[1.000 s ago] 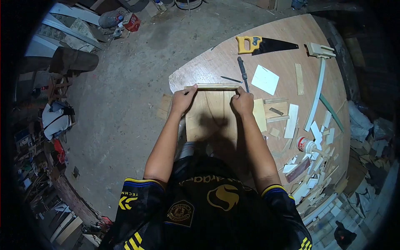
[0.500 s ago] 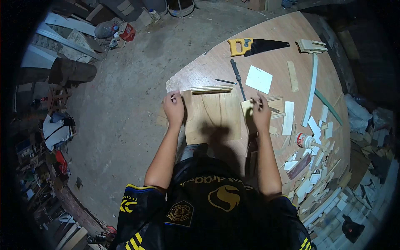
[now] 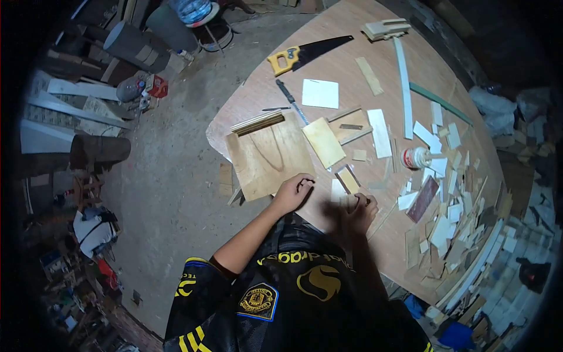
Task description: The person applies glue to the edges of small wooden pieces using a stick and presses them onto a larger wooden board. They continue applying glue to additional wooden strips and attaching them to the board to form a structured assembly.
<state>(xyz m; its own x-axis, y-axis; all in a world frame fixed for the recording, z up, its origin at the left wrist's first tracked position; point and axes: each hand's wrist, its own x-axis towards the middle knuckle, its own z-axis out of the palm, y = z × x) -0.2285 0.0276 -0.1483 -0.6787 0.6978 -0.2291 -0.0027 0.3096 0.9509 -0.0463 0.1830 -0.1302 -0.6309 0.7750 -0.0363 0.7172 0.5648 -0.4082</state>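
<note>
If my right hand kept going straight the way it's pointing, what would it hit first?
Probably the small dark-edged block just beyond the fingers of your right hand, though the hand's height is unclear, so it might pass over.

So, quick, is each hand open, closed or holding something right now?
Left hand: loosely open, nothing visible in it, near the wooden board.
Right hand: fingers bent; can't tell whether it holds anything.

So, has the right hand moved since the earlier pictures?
Yes. Judged against the saw lying on the table, the right hand is now clearly farther away, drawn back toward the person's black shirt.
</note>
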